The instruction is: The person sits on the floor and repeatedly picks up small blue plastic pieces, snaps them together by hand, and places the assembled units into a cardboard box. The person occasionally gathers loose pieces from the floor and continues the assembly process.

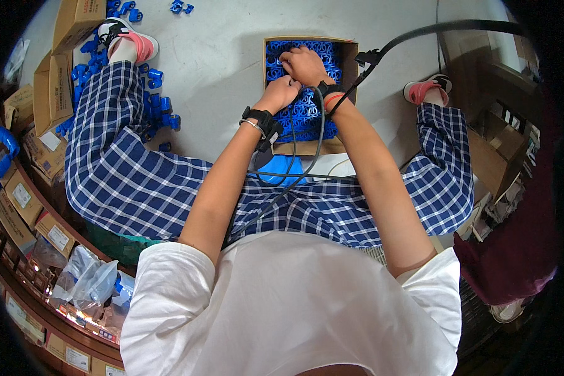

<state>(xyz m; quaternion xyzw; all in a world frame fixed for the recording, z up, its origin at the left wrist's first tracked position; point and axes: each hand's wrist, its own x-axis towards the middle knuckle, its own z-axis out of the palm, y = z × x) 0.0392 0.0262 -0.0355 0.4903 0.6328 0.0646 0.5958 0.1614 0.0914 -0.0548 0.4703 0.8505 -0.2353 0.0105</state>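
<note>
An upright cardboard box [351,75] stands on the floor between my legs, filled with closely packed rows of blue plastic pieces [304,113] with rounded, C-shaped ends, like pipe clips. My right hand [304,66] is over the upper middle of the box, its fingers curled down onto the pieces. Close beside it, my left hand [279,94] reaches over the box's left side with its fingers closed. Whatever lies under the fingertips of either hand is hidden.
Loose blue pieces [160,109] lie in a heap by my left foot. Black cables [413,30] run from the right across to my wrists. Cardboard boxes [53,94] stand at the left, and another carton [498,150] at the right. A blue object [279,169] sits just below the box.
</note>
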